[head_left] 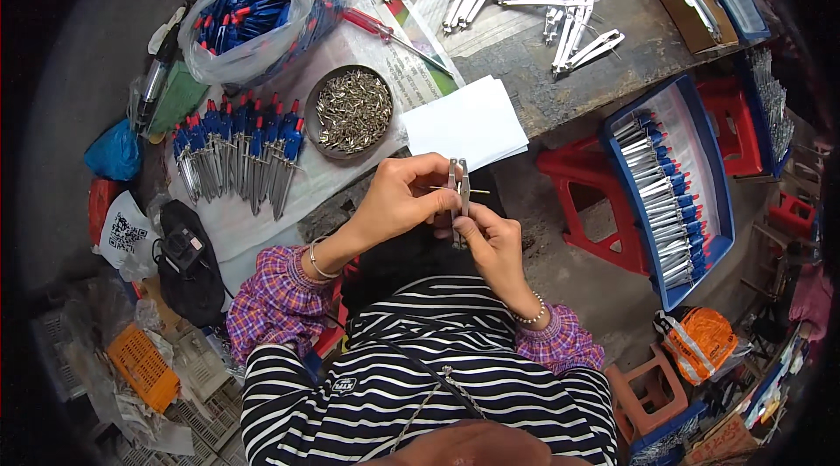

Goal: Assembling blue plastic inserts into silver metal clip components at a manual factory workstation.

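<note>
Between both hands, over the near edge of the bench, is a slim two-armed metal part, held upright with a thin pin sticking out crosswise. My left hand grips it from the left with thumb and fingers. From the lower right, my right hand pinches its lower end; the fingertips behind the part are partly hidden. Just beyond the hands lie white paper sheets. A round bowl of small metal rivets stands to the left, beside a row of metal tools with blue and red ends.
A clear plastic bag holds blue and red pieces. Near it lies a red-handled screwdriver. Loose metal arms pile up at the back. On the right, a blue tray of finished-looking tools rests on a red stool.
</note>
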Action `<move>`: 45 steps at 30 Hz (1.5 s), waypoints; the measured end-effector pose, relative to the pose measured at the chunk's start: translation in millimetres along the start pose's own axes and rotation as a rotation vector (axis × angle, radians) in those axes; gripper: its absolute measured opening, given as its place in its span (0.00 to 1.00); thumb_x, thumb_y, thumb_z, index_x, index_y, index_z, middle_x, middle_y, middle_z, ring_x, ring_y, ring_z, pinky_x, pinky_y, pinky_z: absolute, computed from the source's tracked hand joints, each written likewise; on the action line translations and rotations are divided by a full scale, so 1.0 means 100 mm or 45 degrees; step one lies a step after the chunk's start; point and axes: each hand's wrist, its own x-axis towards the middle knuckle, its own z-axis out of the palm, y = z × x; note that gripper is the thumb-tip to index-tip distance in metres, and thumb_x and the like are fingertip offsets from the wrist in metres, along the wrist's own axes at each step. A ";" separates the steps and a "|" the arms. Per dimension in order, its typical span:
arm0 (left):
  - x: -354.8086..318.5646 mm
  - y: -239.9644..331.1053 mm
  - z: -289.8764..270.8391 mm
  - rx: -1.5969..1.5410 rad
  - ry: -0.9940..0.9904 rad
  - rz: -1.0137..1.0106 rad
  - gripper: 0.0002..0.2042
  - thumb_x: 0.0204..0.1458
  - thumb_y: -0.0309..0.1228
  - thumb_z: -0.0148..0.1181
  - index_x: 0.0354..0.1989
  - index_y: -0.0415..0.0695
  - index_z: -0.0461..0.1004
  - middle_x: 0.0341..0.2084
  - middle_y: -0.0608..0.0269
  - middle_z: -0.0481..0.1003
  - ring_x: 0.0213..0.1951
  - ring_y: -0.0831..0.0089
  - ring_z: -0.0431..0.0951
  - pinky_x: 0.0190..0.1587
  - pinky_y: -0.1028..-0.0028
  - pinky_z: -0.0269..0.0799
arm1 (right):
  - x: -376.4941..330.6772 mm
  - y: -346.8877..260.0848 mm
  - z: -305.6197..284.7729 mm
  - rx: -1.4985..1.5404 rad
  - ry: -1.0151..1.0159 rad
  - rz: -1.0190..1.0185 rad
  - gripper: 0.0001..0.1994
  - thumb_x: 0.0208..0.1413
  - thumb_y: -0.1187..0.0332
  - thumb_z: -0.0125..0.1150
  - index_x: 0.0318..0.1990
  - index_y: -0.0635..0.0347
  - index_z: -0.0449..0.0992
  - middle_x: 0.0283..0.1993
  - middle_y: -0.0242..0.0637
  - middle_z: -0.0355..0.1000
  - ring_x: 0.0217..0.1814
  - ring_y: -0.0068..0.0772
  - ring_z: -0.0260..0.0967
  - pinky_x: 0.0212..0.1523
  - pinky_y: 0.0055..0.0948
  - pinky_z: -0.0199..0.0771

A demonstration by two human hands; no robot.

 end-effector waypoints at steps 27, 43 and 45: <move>0.00 0.09 0.00 0.067 -0.085 -0.114 0.06 0.53 0.26 0.57 0.34 0.35 0.73 0.22 0.68 0.73 0.22 0.87 0.70 0.21 0.85 0.63 | 0.00 0.15 0.04 0.305 -0.042 0.081 0.09 0.58 0.74 0.50 0.42 0.70 0.73 0.31 0.38 0.76 0.31 0.24 0.74 0.33 0.20 0.73; -0.04 0.11 0.05 0.155 -0.037 -0.057 0.06 0.53 0.24 0.56 0.30 0.33 0.73 0.21 0.66 0.73 0.21 0.85 0.71 0.22 0.82 0.66 | -0.05 0.09 0.05 0.227 -0.061 0.022 0.09 0.57 0.75 0.52 0.41 0.71 0.74 0.30 0.38 0.77 0.32 0.22 0.74 0.33 0.20 0.74; -0.04 0.15 0.05 0.171 -0.045 -0.059 0.06 0.53 0.24 0.56 0.30 0.32 0.73 0.21 0.66 0.73 0.21 0.85 0.71 0.22 0.82 0.66 | -0.04 0.09 0.04 0.290 -0.076 0.058 0.09 0.57 0.74 0.52 0.41 0.71 0.74 0.30 0.38 0.77 0.31 0.22 0.75 0.33 0.20 0.74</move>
